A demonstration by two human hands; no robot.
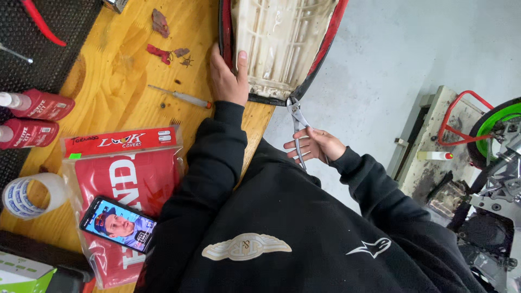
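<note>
The seat pan [282, 43] lies upside down, overhanging the bench [125, 70] edge, long axis running away from the person. Left hand [229, 76] lies flat on its near edge, fingers spread. Right hand [317, 145], just below, has fingers closed on pliers [297, 122] whose nose points up, touching the seat's rim

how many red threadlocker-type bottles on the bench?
2. Both lie on their sides at the left edge of the wooden bench: upper red bottle, lower red bottle just below it. Others may be out of frame.
</note>
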